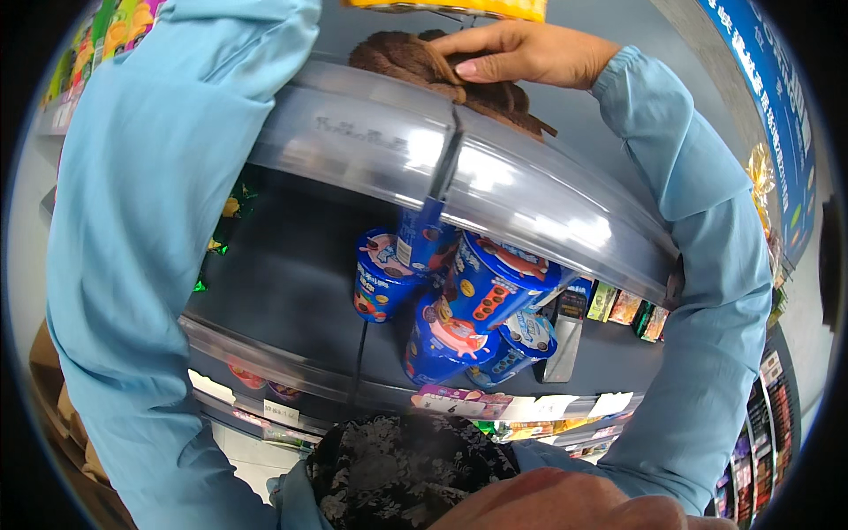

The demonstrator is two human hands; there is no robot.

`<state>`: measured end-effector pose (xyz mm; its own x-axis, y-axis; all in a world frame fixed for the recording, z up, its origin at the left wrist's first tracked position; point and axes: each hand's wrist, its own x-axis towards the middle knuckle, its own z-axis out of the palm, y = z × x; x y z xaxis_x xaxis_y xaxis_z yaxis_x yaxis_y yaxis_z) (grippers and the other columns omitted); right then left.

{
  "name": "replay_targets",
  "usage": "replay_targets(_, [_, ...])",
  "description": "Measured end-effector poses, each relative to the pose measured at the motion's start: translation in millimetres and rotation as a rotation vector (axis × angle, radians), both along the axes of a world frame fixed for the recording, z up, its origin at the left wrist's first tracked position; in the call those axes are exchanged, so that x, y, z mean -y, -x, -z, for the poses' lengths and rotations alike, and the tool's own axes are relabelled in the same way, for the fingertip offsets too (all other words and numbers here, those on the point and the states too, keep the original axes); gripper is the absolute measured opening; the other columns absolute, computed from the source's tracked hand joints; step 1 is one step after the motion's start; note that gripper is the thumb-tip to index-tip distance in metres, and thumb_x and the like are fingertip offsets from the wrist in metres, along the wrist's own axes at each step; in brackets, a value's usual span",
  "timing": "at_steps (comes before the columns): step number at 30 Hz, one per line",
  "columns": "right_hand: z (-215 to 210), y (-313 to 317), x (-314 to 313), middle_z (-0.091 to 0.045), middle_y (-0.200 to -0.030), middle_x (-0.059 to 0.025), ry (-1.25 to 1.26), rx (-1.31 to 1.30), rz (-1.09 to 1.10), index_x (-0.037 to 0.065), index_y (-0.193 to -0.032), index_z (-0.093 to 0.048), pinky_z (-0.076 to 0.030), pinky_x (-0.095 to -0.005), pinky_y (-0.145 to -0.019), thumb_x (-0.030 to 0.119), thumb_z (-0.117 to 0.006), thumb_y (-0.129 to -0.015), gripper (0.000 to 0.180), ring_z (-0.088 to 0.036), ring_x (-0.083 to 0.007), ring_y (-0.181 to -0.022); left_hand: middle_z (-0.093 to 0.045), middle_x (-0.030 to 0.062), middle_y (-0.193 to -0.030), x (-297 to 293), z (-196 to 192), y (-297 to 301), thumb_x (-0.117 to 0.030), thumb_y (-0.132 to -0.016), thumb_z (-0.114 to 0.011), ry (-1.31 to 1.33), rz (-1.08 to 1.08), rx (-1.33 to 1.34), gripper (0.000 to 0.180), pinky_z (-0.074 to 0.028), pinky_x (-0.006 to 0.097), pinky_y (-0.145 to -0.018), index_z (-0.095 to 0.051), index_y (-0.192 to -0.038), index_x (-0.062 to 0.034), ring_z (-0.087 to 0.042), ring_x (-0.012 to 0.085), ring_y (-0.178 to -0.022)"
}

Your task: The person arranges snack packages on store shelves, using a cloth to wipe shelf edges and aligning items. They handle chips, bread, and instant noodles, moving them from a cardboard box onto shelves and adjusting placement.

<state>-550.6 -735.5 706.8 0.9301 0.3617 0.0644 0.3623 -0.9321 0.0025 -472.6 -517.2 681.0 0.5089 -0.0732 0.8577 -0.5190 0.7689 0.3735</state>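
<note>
My right hand reaches in from the right over the upper shelf. Its thumb and fingers close on a bunched brown cloth, which lies against the shelf behind the clear plastic front rail. My left sleeve runs up to the top edge, where the left hand is out of the frame. At the top edge, above the cloth, shows the lower part of a yellow container with a metal rim; what supports it is cut off.
Blue snack cups stand stacked on the shelf below, beside a grey divider and small packets. Green packets show by my left arm. Price tags line the lower rail. A blue sign stands at the right.
</note>
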Motion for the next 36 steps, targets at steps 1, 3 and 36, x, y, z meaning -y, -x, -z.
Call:
replay_targets(1, [-1.0, 6.8, 4.4, -0.068, -0.130, -0.0123, -0.012, -0.042, 0.024, 0.016, -0.150, -0.055, -0.052, -0.0356, -0.100, 0.037, -0.064, -0.101, 0.055, -0.064, -0.0221, -0.117, -0.072, 0.0229, -0.113, 2.9, -0.1, 0.3, -0.006, -0.097, -0.063, 0.006, 0.011, -0.002, 0.036, -0.063, 0.037, -0.080, -0.057, -0.126, 0.0145, -0.075, 0.0293, -0.096])
replay_targets(3, [-7.3, 22.2, 2.4, -0.066, -0.136, -0.0091, -0.031, -0.128, 0.061, 0.012, -0.150, -0.054, -0.045, -0.0366, -0.113, 0.031, -0.062, -0.104, 0.051, -0.061, -0.0227, -0.126, -0.072, 0.0219, -0.113, 6.4, 0.0, -4.6, -0.005, -0.095, -0.064, 0.015, 0.037, 0.005, 0.036, -0.063, 0.038, -0.082, -0.057, -0.126, 0.0127, -0.074, 0.0294, -0.098])
replay_targets(36, [6.5, 185.0, 98.7, -0.074, -0.106, -0.0207, 0.569, 0.020, 1.083, 0.010, -0.125, -0.068, -0.058, -0.0463, -0.078, 0.007, -0.057, -0.085, 0.041, -0.073, -0.0371, -0.095, -0.074, 0.0113, -0.115, -13.8, -6.3, -82.2, -0.018, -0.095, -0.075, -0.131, -0.224, 0.005, 0.037, -0.063, 0.034, -0.084, -0.063, -0.124, 0.0016, -0.075, 0.0193, -0.096])
